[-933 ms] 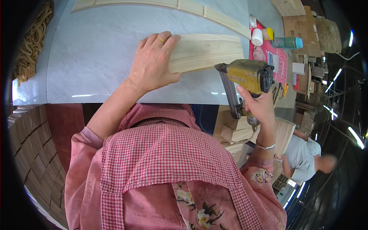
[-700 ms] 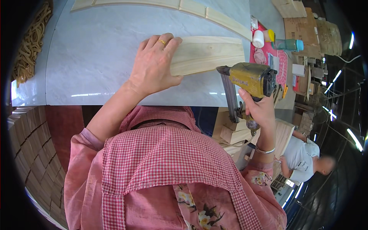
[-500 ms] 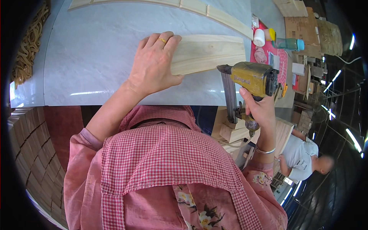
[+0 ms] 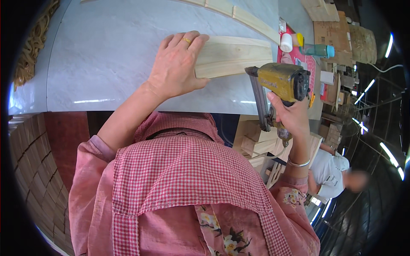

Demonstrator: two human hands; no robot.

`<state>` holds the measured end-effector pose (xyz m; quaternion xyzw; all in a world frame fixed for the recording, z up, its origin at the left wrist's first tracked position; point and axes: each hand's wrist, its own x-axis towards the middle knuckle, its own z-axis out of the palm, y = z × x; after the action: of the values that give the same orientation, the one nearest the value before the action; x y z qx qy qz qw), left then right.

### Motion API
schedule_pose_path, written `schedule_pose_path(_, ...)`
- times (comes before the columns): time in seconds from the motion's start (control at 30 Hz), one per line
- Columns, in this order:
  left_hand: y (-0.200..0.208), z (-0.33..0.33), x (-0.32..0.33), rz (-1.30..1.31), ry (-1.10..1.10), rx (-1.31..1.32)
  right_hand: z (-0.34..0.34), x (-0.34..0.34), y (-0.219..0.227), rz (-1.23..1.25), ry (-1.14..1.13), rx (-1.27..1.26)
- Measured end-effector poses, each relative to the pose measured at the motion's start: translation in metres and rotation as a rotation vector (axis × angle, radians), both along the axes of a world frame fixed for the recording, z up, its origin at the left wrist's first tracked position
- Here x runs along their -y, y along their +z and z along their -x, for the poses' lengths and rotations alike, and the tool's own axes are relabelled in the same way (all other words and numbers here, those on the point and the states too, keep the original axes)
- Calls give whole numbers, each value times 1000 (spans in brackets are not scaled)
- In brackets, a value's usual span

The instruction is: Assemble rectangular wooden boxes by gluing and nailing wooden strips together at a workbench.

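On the grey marbled tabletop lies a pale wooden piece (image 4: 235,54), broad and slightly tapered, with a lengthwise line near its closer side. My left hand (image 4: 177,64) grips its left end, thumb at the near edge and fingers reaching over toward the far edge. My right hand (image 4: 292,115) is wrapped round the handle of a yellow and black nail gun (image 4: 277,80) with a long dark magazine. The gun's nose points left, at the near edge of the wood by its right part; whether they touch I cannot tell. A hose runs from the gun's lower end.
A long jointed wooden strip (image 4: 247,19) lies farther back. A white bottle (image 4: 286,42), a yellow-lidded jar (image 4: 297,40) and a teal bottle (image 4: 318,50) stand right. Rubber bands (image 4: 32,47) heap at left, above stacked wood blocks (image 4: 38,170). A person (image 4: 329,173) works at right.
My left hand has shifted slightly right along the wood. The nail gun has moved a little to the right, its magazine more slanted. The whole view has tilted slightly.
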<state>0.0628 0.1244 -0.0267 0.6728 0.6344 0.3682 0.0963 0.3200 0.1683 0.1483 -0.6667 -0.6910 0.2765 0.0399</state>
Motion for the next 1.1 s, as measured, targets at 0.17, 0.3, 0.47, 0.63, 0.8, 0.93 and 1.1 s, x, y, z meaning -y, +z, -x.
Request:
schedule_pose_path(0.17,-18,10,6,-20,-78,179,17,17,3,5,43,-22)
schedule_pose_path(0.3,-29,15,8,-31,-131,312,31,32,-4,-48,236,-85)
schedule_pose_path(0.47,-33,16,6,-87,-152,329,46,41,-10,-76,431,-88)
schedule_pose_path(0.63,-34,16,6,-108,-145,332,52,46,-13,-63,413,-89)
schedule_pose_path(0.8,-35,14,6,-131,-120,343,57,51,-15,-16,310,-133)
schedule_pose_path(0.93,-35,13,7,-134,-103,347,62,55,-13,28,204,-168)
schedule_pose_path(1.1,-35,13,6,-138,-105,347,69,58,-6,131,34,-84)
